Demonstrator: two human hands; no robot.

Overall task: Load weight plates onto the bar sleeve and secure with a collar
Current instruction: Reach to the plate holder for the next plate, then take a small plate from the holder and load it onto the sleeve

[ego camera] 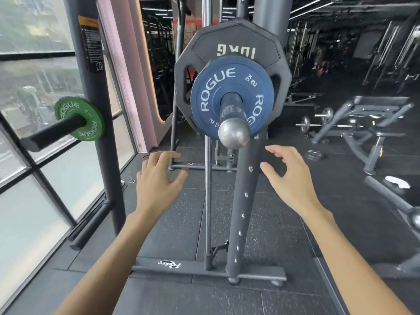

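The bar sleeve point(229, 105) points toward me, with its rounded silver end cap point(234, 132) nearest. Two plates are on it. The outer one is a blue plate point(211, 92) marked ROGUE and 2 KG. Directly behind it is a larger, many-sided black plate point(236, 42) whose 10 KG marking reads upside down. I cannot tell whether the two plates touch. A short stretch of bare sleeve shows between the blue plate and the end cap.

My left grip point(156, 178) hangs below and to the left of the end cap. Its fingers are spread and loosely curved, and it holds nothing. My right grip point(293, 176) is below and to the right in the same state, open and empty. Neither touches the sleeve or a plate.

Between the two grips a dark slanted post point(244, 201) with a row of bolts runs down to a base bar point(204, 270) on the black rubber floor point(181, 223).

To the left, a small green plate point(79, 119) marked ROGUE sits on a black peg point(52, 133) projecting from a dark upright point(106, 155) beside the window point(34, 76). To the right, well apart, stand benches point(363, 123).
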